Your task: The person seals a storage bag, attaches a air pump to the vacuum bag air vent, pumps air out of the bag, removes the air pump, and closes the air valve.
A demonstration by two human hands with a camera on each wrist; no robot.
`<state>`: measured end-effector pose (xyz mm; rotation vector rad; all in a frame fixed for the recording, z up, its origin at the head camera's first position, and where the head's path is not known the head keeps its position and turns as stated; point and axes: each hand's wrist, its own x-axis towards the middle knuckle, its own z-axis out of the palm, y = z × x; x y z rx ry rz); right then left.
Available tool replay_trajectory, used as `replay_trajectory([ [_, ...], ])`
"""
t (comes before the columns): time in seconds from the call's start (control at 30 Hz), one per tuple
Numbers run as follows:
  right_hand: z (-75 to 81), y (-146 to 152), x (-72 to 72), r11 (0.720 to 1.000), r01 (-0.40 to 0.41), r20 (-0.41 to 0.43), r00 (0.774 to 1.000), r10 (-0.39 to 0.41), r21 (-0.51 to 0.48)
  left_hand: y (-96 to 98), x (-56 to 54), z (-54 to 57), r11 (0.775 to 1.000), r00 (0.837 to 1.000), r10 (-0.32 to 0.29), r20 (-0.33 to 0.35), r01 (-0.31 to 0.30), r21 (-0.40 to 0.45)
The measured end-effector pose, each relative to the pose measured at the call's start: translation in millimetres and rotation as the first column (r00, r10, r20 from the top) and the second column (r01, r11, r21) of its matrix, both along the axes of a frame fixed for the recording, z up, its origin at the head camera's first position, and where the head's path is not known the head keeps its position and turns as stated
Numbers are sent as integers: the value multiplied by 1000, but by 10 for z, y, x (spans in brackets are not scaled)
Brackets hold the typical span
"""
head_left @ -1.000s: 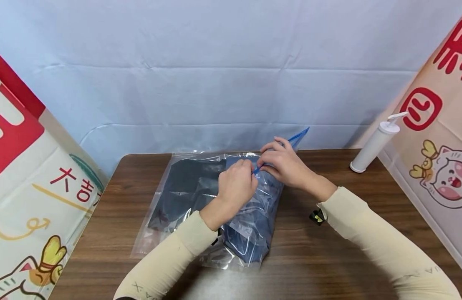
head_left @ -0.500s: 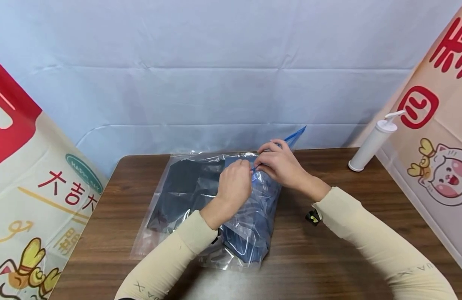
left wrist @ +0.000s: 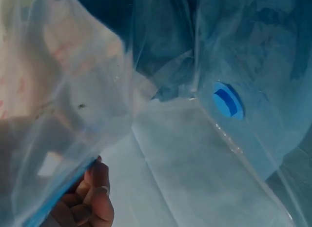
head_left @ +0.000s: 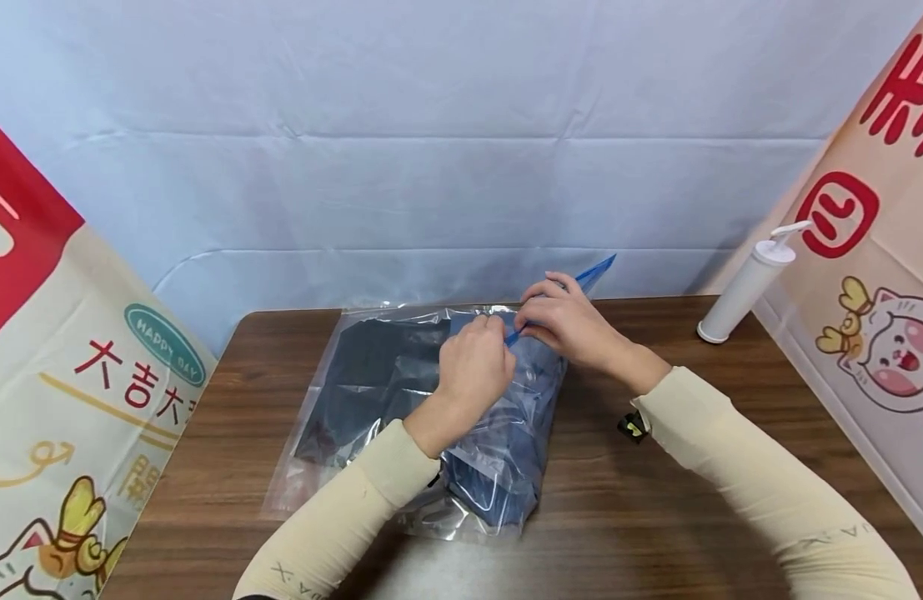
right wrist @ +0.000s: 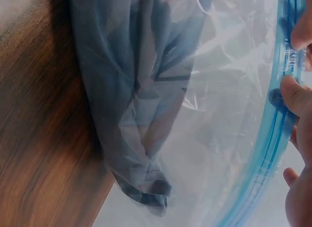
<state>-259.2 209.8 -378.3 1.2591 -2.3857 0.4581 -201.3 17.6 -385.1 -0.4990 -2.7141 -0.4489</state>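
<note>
A clear plastic zip bag [head_left: 290, 487] lies on the table with folded dark cloth [head_left: 378, 358] and bluer cloth [head_left: 499, 487] inside. Its blue zip strip [head_left: 598, 271] is raised at the right, the far end standing up in a point. My left hand [head_left: 474, 354] pinches the strip over the bag's right part. Close beside it, my right hand [head_left: 562, 321] pinches the same strip farther along. Fingers on the ribbed strip [right wrist: 278, 124] also show in the right wrist view. A round blue valve [left wrist: 228, 101] sits in the film in the left wrist view.
A white hand pump [head_left: 746, 292] stands tilted at the table's back right. Wooden tabletop [head_left: 619, 517] extends around the bag. Pale cloth [head_left: 461, 167] hangs behind, with printed banners [head_left: 881, 250] on both sides. A small black item [head_left: 632, 427] is at the right cuff.
Both hands keep hold of the zip strip, shifting slightly left and then back right. The head view has turned a little, showing more of the left banner.
</note>
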Motion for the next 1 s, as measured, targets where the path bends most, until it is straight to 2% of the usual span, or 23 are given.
replay_trajectory([
  [0.27, -44, -53, 15, 1000, 15, -54, 998, -15, -4, 18, -18, -25, 1000, 995, 22, -99, -23, -16],
  [0.5, -69, -104, 40, 1000, 30, -105, 994, -30, -7, -38, -37, -77, 998, 992, -49, -114, 52, 25],
  [0.57, -69, -106, 42, 999, 46, -105, 993, -46, -3, -56, -42, -87, 997, 993, -59, -98, 64, 45],
  [0.63, -72, -102, 39, 998, 63, -103, 993, -62, 7, -73, -44, -88, 996, 996, -63, -58, 66, 58],
  [0.7, -71, -97, 37, 997, 74, -99, 992, -72, 25, -93, -41, -78, 997, 998, -63, 14, 62, 51],
  [0.77, -73, -94, 34, 996, 81, -94, 993, -77, 44, -111, -33, -46, 998, 993, -64, 101, 62, 16],
  [0.87, -85, -97, 27, 994, 87, -87, 993, -81, 62, -136, -31, 43, 995, 973, -62, 223, 78, -63],
  [1.0, -107, -121, 10, 994, 91, -78, 993, -86, 65, -145, -72, 209, 976, 933, -54, 356, 125, -179],
])
